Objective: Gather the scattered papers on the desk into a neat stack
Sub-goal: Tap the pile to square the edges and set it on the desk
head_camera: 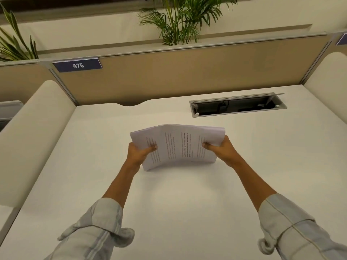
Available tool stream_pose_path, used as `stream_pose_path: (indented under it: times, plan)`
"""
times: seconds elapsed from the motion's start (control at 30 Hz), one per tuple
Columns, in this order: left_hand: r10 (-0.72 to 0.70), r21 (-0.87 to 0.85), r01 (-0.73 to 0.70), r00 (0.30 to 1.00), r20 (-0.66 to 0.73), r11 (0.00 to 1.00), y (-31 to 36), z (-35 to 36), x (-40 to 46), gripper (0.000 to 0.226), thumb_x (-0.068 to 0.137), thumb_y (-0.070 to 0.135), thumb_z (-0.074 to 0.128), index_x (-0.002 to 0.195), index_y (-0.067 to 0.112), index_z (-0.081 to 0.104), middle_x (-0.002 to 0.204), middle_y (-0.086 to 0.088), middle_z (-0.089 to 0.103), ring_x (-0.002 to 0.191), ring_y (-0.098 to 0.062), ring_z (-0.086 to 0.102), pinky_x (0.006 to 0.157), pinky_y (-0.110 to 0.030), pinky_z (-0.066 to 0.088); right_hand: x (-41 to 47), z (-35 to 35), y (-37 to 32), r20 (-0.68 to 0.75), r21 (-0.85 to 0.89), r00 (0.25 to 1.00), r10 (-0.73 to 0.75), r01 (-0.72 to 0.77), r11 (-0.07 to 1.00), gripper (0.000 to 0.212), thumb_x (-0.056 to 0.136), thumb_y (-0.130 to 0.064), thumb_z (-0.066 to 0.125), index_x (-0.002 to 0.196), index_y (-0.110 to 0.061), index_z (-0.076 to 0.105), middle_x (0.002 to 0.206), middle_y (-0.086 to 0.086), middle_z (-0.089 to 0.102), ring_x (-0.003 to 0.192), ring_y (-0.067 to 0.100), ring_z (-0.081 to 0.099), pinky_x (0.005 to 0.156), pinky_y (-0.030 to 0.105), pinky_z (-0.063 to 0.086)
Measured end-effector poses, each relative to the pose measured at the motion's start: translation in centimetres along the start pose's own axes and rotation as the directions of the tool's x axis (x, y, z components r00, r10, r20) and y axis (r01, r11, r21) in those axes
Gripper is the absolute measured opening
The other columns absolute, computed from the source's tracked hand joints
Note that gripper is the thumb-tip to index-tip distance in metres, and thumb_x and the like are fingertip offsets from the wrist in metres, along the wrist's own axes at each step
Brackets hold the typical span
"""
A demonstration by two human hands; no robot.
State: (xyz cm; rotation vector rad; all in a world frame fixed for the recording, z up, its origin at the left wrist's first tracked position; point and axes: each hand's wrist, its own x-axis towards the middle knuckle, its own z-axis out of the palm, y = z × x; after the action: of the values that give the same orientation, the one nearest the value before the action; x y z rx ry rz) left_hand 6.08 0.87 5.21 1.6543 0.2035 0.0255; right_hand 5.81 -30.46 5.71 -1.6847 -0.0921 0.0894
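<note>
Both arms are extended forward, forearms bare, pale sleeves (97,228) rolled up near the elbows. The left hand (138,152) is closed on the left edge of the papers (176,145), thumb (151,148) laid on top of the sheets, remaining digits hidden beneath. The right hand (222,150) is clamped on the right edge in the same manner, thumb on top and pointed inward. Both wrists are held roughly level, slightly bent, knuckles turned outward. The hands are kept well apart, one at each side of the bundle, palms turned toward each other.
</note>
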Motion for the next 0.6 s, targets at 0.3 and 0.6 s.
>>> stream_pose_path:
  times: [0.3,0.6]
  plan:
    - [-0.027,-0.011,0.027,1.000,-0.001,1.000,-1.7,0.2,-0.7,0.045,0.064,0.000,0.082,0.097,0.027,0.069,0.096,0.009,0.074,0.086,-0.010,0.072,0.071,-0.030,0.061,-0.2,-0.7,1.4,0.063,0.051,0.994,0.091,-0.094,0.994,0.043,0.084,-0.008,0.072,0.111,-0.041,0.064,0.110,-0.004,0.072,0.108,0.017,0.066,0.080,0.031,0.060]
    - [-0.118,-0.015,0.118,0.992,-0.036,0.993,-3.6,1.2,-1.4,0.050,0.071,-0.014,0.073,0.111,0.015,0.063,0.102,0.000,0.069,0.093,-0.015,0.066,0.076,-0.030,0.058,-0.8,-0.3,2.8,0.161,-0.036,0.979,0.121,-0.117,0.992,0.047,0.090,-0.009,0.066,0.122,-0.042,0.056,0.122,0.001,0.064,0.116,0.015,0.061,0.091,0.033,0.057]
